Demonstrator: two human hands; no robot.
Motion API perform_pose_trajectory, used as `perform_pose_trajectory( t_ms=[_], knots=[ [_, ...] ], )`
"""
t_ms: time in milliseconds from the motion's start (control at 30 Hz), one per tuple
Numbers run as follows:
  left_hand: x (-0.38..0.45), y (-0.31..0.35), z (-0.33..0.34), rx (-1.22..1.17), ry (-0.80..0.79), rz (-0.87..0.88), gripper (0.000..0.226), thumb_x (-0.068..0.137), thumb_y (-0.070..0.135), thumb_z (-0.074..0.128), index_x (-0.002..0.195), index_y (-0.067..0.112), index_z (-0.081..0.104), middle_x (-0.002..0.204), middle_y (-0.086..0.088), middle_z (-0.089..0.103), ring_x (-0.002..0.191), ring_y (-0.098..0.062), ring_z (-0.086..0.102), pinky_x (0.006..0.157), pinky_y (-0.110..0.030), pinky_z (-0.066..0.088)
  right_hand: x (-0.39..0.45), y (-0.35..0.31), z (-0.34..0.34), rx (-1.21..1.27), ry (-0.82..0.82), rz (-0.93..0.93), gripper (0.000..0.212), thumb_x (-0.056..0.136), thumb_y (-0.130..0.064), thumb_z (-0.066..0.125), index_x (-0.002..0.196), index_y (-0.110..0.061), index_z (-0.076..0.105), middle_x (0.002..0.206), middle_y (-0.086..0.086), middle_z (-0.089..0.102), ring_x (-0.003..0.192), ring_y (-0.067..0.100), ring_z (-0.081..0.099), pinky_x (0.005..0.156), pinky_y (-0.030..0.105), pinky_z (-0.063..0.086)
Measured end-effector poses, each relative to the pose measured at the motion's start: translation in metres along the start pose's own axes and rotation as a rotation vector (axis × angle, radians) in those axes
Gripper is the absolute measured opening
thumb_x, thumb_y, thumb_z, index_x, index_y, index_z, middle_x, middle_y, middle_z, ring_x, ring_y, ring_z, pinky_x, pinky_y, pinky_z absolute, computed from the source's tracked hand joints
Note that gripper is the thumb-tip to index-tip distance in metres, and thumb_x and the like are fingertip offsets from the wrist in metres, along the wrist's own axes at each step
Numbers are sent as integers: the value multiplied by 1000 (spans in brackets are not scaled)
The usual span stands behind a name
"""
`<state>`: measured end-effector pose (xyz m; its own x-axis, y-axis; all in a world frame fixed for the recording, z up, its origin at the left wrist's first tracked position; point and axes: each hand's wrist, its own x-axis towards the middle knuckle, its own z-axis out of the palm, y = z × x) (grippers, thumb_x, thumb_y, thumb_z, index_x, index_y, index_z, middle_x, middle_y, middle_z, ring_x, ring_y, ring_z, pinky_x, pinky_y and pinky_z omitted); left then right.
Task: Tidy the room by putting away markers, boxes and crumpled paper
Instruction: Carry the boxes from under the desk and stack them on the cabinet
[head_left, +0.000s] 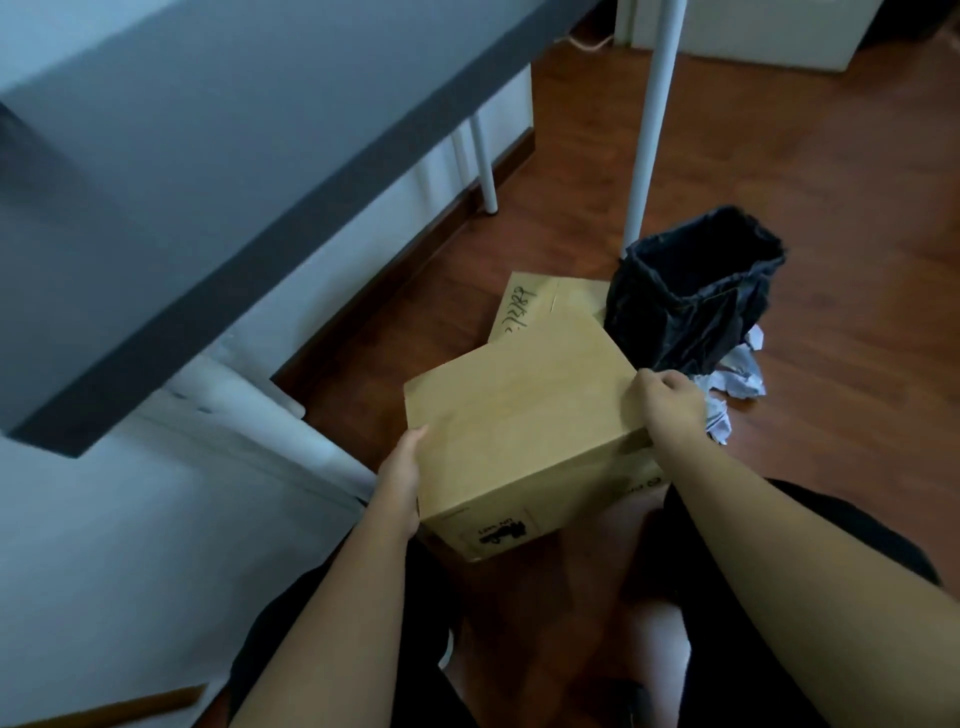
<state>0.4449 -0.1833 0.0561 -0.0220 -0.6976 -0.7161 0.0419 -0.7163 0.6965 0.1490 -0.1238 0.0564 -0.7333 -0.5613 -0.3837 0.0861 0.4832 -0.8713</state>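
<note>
From the head camera, a closed brown cardboard box (524, 415) sits low in front of the person, above the wooden floor (831, 182), its top flaps shut so nothing inside can be seen. Whether it rests on the floor or is lifted clear cannot be told. Behind it lies a second cardboard box (535, 306), also closed, with handwriting on its top (the writing is too blurred to read); the near box covers part of it. Just right of that second box stands a small bin lined with a black bag (696, 301); its mouth is open, but the inside is too dark to show any contents. Crumpled paper (737, 379) lies on the floor against the foot of the bin, outside it.

The left hand (400, 483) is pressed flat against the box's left side, fingers (415, 436) extended along the edge. The right hand (672, 402) grips the box's right top edge, fingers (649, 379) curled over it. The box is held between the two hands, beside a grey-edged counter (218, 208) on white legs.
</note>
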Motion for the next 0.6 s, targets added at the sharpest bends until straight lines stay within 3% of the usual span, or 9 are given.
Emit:
perform_pose_trajectory(
  t_ms=[100, 167, 300, 367, 433, 533, 600],
  knots=[
    [-33, 20, 2, 6, -15, 152, 38, 87, 45, 60, 112, 18, 70, 97, -2, 77, 85, -20, 74, 74, -36, 59, -19, -29, -33, 99, -2, -29, 24, 83, -36, 52, 70, -16, 54, 67, 1, 44, 67, 23, 42, 59, 34, 32],
    [-58, 32, 8, 1, -63, 249, 33, 91, 45, 54, 108, 22, 71, 87, 8, 78, 74, -8, 74, 64, -29, 52, -30, -50, -59, 177, 24, -6, 30, 79, -35, 53, 85, -7, 59, 74, 2, 51, 73, 24, 47, 66, 37, 36],
    [-115, 56, 36, -10, -222, 365, 37, 93, 45, 47, 93, 28, 80, 89, 7, 78, 74, -5, 73, 58, -23, 54, -53, -82, -114, 328, 72, 14, 40, 69, -46, 53, 98, -21, 67, 94, 3, 55, 86, 26, 47, 68, 40, 30],
    [-144, 67, 53, 4, -272, 422, 39, 93, 44, 47, 113, 25, 74, 101, 2, 77, 85, -9, 73, 60, -21, 55, -66, -95, -141, 400, 117, -27, 39, 68, -46, 52, 94, -23, 70, 90, 1, 55, 82, 23, 45, 67, 39, 29],
    [-168, 73, 71, 53, -320, 499, 44, 96, 39, 47, 135, 23, 57, 117, 1, 72, 100, -14, 70, 70, -24, 55, -80, -110, -166, 460, 198, -72, 42, 68, -43, 52, 93, -13, 70, 81, 0, 54, 77, 21, 43, 65, 37, 28],
    [-202, 75, 94, 125, -357, 631, 47, 91, 36, 52, 137, 28, 52, 116, 9, 71, 102, -9, 68, 73, -24, 52, -106, -136, -200, 478, 285, -162, 34, 72, -39, 50, 83, -14, 69, 75, -5, 57, 69, 19, 46, 57, 33, 31],
    [-222, 79, 103, 117, -371, 684, 55, 80, 41, 56, 135, 33, 53, 113, 12, 71, 100, -7, 68, 73, -26, 51, -120, -153, -217, 465, 292, -263, 31, 76, -36, 50, 88, -15, 70, 79, -2, 59, 65, 15, 47, 57, 33, 34]
  ],
)
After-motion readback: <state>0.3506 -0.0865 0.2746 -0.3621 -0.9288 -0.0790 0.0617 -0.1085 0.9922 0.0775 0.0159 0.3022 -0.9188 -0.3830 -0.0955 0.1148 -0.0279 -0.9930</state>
